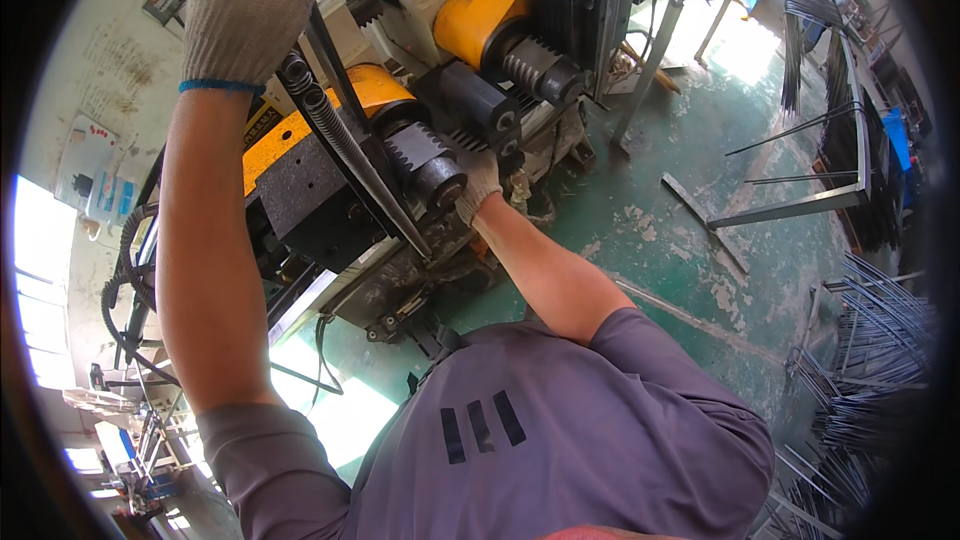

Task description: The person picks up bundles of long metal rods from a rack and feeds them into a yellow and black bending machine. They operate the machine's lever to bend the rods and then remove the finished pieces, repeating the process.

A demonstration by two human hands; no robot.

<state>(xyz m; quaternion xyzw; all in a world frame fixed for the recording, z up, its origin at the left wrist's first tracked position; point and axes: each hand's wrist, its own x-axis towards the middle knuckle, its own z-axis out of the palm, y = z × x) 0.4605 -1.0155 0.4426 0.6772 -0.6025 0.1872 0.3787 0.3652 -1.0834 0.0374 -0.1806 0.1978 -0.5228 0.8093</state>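
My left hand (255, 11), in a knitted work glove with a blue cuff, is raised at the upper left beside an industrial machine. The top edge of the view cuts off its fingers, so its grip is hidden. My right hand (480, 171), gloved too, reaches in between a toothed steel cylinder (427, 161) and a black block with round ends (476, 101). Its fingers disappear among these parts. Behind the nearer cylinder is a yellow housing (379, 90). A second toothed cylinder (544, 71) projects from another yellow housing (480, 19). A long coil spring (349, 139) slants between my arms.
Black corrugated hoses (124, 292) hang left of the machine. A steel stand (660, 52) rises from the worn green floor (645, 240) beyond it. At the right, a metal rack (795, 210) bears dark rods, and bundles of thin metal rods (877, 360) lie nearer.
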